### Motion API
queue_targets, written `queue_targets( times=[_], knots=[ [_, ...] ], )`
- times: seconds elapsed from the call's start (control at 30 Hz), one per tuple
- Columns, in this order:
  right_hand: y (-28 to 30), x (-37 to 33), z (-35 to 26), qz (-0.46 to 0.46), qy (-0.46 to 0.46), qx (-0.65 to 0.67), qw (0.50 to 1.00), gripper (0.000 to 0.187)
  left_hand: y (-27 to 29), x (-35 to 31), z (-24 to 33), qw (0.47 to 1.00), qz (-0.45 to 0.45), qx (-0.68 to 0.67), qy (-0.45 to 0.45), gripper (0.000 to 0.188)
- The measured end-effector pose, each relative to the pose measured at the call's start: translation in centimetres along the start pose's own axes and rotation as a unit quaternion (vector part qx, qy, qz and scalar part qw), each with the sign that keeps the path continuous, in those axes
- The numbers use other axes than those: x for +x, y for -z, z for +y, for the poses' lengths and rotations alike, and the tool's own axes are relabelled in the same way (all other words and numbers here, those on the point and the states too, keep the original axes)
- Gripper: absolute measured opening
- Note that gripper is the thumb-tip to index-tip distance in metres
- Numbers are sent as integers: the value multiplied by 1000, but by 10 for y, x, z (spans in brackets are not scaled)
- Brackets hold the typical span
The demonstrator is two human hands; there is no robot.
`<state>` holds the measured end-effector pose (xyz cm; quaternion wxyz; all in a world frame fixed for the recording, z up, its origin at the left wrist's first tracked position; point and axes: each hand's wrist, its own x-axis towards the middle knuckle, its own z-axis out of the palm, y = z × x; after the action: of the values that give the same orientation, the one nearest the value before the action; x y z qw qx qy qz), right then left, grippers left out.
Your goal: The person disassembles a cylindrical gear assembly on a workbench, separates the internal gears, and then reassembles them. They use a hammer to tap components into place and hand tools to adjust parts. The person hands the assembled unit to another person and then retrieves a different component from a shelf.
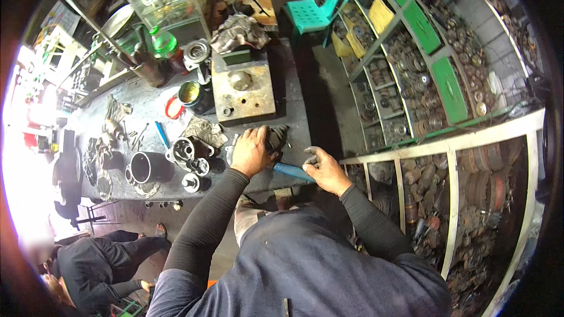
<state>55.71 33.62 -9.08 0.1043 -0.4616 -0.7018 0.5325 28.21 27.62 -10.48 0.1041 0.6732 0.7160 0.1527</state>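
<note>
On the dark workbench (235, 185), my left hand (251, 151) is closed around a dark, ridged metal part (276, 137), pressing it near the bench top. My right hand (326, 170) is off to the right with its fingers curled in; anything inside them is too small or hidden to make out. Between the hands lies a blue-handled tool (294, 171), its far end hidden by the left hand and part. Left of my left hand are a metal housing (183, 150), a short cylindrical part (190, 182) and a crumpled rag (205, 132).
A metal block (244, 91) stands behind my hands. An open can (190, 93), a red-rimmed lid (174, 107) and a hollow cylinder (141, 168) sit leftward. Shelves of parts (411, 82) line the right, by a green chair (317, 9). Another person (100, 264) is at lower left.
</note>
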Motion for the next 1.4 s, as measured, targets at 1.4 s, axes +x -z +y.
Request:
queue_targets(
  times=[1.4],
  knots=[
    [-18,-18,-28,-86,49,-50,994,45,18,-152,28,987,55,-35,145,78]
  ],
)
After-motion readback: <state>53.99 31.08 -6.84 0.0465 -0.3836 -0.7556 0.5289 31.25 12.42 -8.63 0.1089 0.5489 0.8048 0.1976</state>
